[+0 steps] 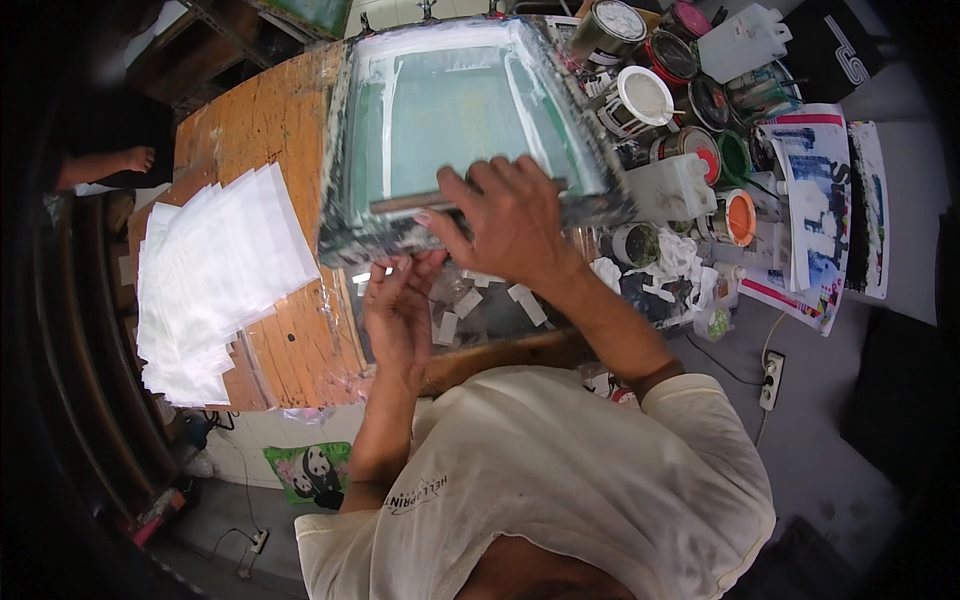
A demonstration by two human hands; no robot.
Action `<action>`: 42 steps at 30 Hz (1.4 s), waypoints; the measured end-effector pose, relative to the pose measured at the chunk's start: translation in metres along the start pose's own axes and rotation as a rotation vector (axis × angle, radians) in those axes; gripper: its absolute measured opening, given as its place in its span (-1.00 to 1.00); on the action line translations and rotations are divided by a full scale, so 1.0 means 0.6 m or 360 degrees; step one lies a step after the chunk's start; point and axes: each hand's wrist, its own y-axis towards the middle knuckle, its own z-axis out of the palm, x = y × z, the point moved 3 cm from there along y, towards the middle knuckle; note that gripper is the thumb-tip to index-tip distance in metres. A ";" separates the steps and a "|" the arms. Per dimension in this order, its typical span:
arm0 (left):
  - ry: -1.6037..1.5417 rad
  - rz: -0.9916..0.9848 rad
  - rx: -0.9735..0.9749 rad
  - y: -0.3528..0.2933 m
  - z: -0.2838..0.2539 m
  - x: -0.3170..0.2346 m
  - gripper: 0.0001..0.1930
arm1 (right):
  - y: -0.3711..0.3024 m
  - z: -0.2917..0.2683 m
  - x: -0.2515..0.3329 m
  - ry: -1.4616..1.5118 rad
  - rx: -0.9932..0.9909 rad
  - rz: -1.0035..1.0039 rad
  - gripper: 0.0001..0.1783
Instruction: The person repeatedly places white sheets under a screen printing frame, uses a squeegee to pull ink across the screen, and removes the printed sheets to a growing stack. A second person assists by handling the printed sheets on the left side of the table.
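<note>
A screen-printing frame (335, 190) with pale green mesh and white ink streaks stands in front of me, its near part blurred by motion. My right hand (505, 215) is wrapped over a squeegee (400, 203), which lies crosswise over the near end of the mesh. At the frame's near edge, my left hand (398, 305) has its fingers bent up against the rim, gripping it from below; the fingertips are partly hidden. Under that edge shows a dark printing board (490, 345) with several small white pieces (467, 303) on it.
A fanned stack of white sheets (220, 260) lies on the wooden table (250, 120) at left. Paint cans (645, 95), a white jug (745, 45) and crumpled tissue (680, 265) crowd the right. Another person's hand (138, 158) shows at far left. A power strip (771, 380) lies right.
</note>
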 end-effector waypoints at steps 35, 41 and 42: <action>0.2176 0.1080 -0.1167 0.143 -0.513 -0.445 -0.67 | 0.333 -0.134 -0.087 -0.0196 0.0064 0.0320 -0.18; 0.2168 0.1114 -0.1618 0.050 -0.580 -0.447 -0.67 | 0.324 -0.127 -0.094 -0.0081 0.0184 0.0339 -0.39; 0.2230 0.1169 -0.1723 0.051 -0.597 -0.468 -0.67 | 0.320 -0.124 -0.098 -0.0113 0.0170 0.0340 -0.40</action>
